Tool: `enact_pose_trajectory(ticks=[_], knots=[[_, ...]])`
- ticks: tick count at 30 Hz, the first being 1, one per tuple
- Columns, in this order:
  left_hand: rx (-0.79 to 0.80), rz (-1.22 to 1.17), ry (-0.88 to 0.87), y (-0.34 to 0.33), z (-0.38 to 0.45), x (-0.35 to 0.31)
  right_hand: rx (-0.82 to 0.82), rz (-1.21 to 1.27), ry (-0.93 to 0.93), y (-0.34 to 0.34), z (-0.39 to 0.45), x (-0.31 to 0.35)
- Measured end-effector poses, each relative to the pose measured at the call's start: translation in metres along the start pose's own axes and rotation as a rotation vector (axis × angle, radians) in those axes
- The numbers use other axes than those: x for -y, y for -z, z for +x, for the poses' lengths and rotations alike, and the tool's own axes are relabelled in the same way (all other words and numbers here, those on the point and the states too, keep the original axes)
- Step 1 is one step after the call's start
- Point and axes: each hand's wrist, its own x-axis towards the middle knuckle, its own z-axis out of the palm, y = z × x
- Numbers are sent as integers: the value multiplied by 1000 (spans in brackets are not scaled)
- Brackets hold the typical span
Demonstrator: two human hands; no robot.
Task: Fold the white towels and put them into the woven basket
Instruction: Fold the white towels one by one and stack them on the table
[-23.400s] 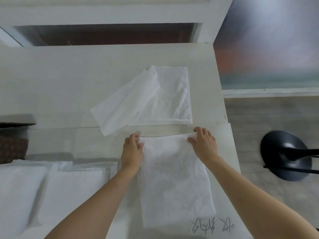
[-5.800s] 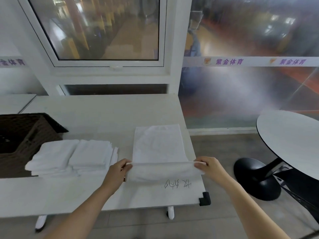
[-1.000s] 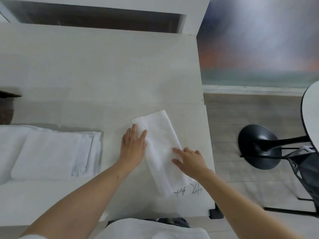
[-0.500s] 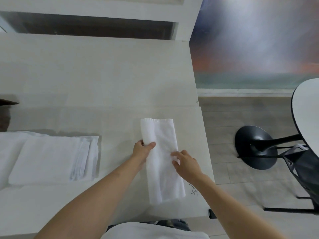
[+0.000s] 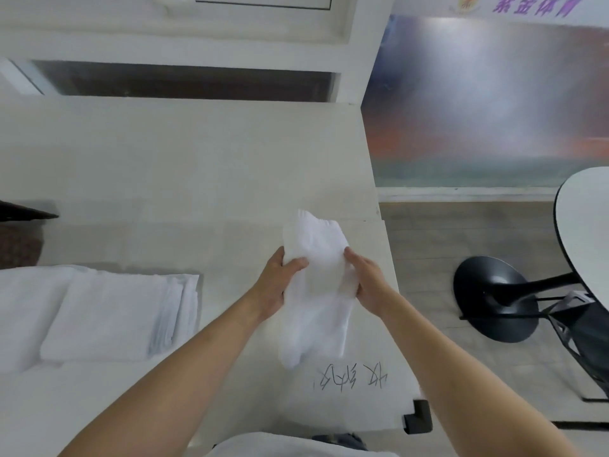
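White folded towel (image 5: 316, 285) at frame centre, gripped on its sides by the left hand (image 5: 275, 285) and right hand (image 5: 367, 285), lower end hanging; stacked towels (image 5: 108, 318) lie at lower left on the table (image 5: 184, 166); woven basket (image 5: 18, 235) at left edge

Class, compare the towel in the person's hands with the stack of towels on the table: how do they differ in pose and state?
The held towel is lifted off the table, gripped by the left hand and right hand; the stack lies untouched. The held towel sags, narrow and rumpled; the stack is flat and squared. The held towel is single; the stack has several layers. Both are white.
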Motion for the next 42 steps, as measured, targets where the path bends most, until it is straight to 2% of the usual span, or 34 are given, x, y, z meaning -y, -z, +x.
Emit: enact_pose_trajectory(ticks=[4,10,13,17,19,21,25,34,40,42], knots=[[-73,100,-153,0,0,-40,35,21,232,-6,-3,40],[-104,374,-443,-4,-13,-98,43,-25,478,-4,-28,99],[-118,489,-543,-2,-23,-93,18,-144,545,1,-49,101],[-156,869,-715,24,-39,-38,-42,-488,504,22,-63,49],[-65,993,-621,42,-47,6,-24,-686,458,33,-66,5],[23,1046,-500,55,-59,48,28,-777,402,42,-75,-34],[54,1020,-378,62,-83,95,120,-782,295,48,-93,-80],[-80,929,-298,51,-60,81,-25,-635,268,37,-66,-82],[11,905,-184,39,-27,63,-158,-688,215,22,-31,-71],[-24,918,-135,36,-12,60,-206,-742,197,19,-19,-72]])
